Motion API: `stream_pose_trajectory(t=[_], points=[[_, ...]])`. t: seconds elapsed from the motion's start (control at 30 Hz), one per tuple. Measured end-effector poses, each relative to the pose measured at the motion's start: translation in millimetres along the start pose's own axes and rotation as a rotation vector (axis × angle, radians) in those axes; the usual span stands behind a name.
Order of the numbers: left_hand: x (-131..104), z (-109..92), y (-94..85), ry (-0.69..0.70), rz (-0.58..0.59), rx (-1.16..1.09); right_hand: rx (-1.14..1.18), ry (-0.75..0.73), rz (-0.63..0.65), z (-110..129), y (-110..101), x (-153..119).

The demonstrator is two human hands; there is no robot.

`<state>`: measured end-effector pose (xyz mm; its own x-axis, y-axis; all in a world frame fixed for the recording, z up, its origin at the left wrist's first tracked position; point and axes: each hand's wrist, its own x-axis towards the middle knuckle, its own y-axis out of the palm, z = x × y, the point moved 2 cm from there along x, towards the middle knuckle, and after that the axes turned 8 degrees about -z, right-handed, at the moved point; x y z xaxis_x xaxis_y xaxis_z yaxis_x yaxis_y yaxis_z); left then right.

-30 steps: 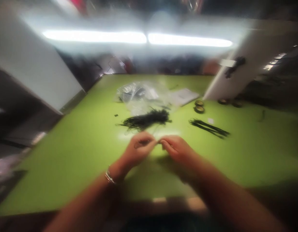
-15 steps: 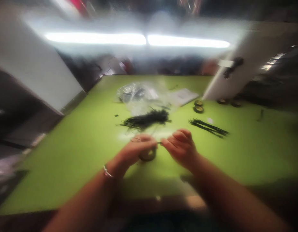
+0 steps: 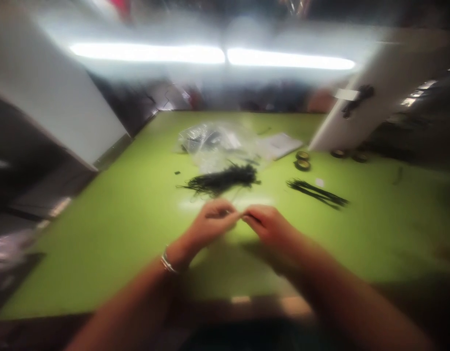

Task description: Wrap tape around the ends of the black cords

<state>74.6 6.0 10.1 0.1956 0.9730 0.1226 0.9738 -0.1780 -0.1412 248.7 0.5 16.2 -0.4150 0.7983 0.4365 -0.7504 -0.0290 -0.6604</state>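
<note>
My left hand [image 3: 213,225] and my right hand [image 3: 269,223] meet at the fingertips above the green table [image 3: 137,253]. Both are closed in a pinch, and what they hold is hidden by the fingers and blur. A silvery bracelet [image 3: 168,263] circles my left wrist. Just beyond the hands lies a tangled bundle of black cords [image 3: 225,179]. Off to the right is a smaller, neater bundle of black cords [image 3: 317,193]. Two rolls of dark tape [image 3: 302,165] lie behind that one, close together.
A clear plastic bag [image 3: 210,141] with dark contents lies at the back, beside a white flat packet [image 3: 281,145]. More dark rolls [image 3: 338,153] are by the right-hand white panel [image 3: 351,112]. Another white panel [image 3: 82,97] borders the left. Bright tube lights [image 3: 148,52] hang above.
The dark ring, like a tape roll, under my left hand is out of sight now. My right hand has turned and come in to the left fingertips, covering the short dark strip between them.
</note>
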Motion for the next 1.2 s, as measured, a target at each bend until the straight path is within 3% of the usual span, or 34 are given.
stream_pose_trajectory(t=[0.2, 0.5, 0.63, 0.77, 0.87, 0.93, 1.0, 1.07, 1.13, 1.2], points=[[-2, 4, -1.6, -0.299, 0.086, -0.185, -0.076, -0.044, -0.171, 2, -5, -2], [-1, 0, -6.8, -0.31, 0.053, -0.218, -0.373, -0.237, -0.377, 1, -2, -10], [-1, -5, -6.2, -0.067, -0.061, -0.001, -0.367, -0.215, -0.342, 4, 1, -10], [0, -8, -3.8, 0.265, -0.159, 0.269, -0.045, 0.025, -0.121, 4, 0, -3], [-1, -11, -1.0, 0.415, -0.131, 0.341, 0.135, 0.211, 0.087, 2, -2, 2], [-2, -14, -0.5, 0.46, -0.091, 0.325, 0.22, 0.272, 0.139, 0, -5, 4], [-1, -14, -1.6, 0.423, -0.062, 0.292, 0.269, 0.284, 0.105, -2, -7, 5], [1, -12, -3.7, 0.298, -0.037, 0.243, 0.239, 0.249, 0.015, -2, -9, 4], [1, -8, -6.0, 0.128, -0.012, 0.153, 0.122, 0.129, -0.106, -1, -10, 2], [1, -4, -7.6, -0.041, 0.021, 0.011, -0.097, -0.088, -0.226, 3, -9, -2]])
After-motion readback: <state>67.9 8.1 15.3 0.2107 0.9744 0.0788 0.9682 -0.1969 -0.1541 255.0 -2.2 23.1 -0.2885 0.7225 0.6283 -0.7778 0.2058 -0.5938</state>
